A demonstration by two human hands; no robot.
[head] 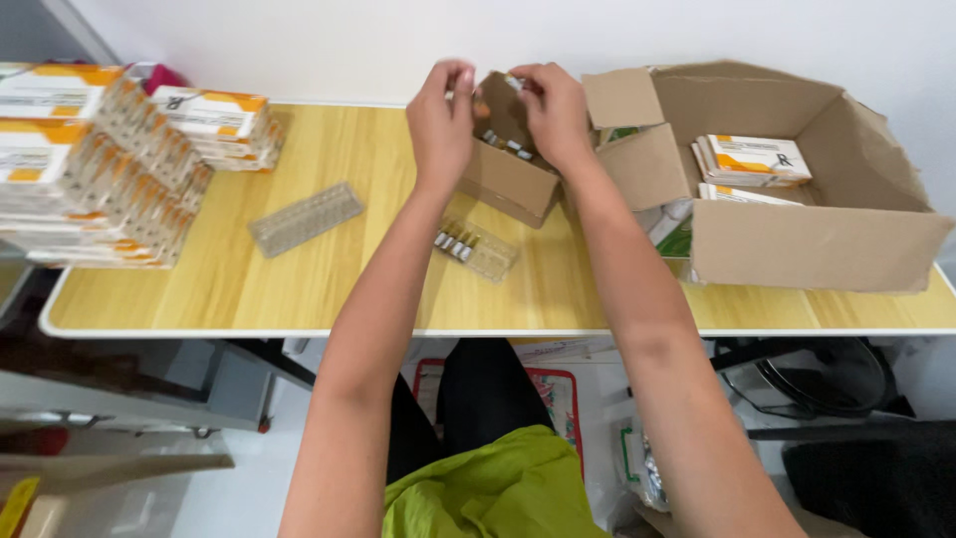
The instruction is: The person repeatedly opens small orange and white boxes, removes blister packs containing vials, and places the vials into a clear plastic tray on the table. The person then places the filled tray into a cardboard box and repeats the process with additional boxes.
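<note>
1. Left hand (441, 120) and right hand (554, 112) are raised over a small brown box (510, 164) at the table's (299, 289) far edge, fingertips pinched on small items; what exactly is too small to tell.
2. Small glass vials lie inside the box.
3. Clear vial tray (476, 246) sits just in front of the box.
4. Large carton (797, 199) to the right; stacked packs (90, 169) to the left.

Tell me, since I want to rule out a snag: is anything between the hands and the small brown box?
Nothing visible. The left hand and right hand are already at the open top of the small brown box, fingers over the vials inside. The clear tray lies nearer the person, out of the way.
</note>
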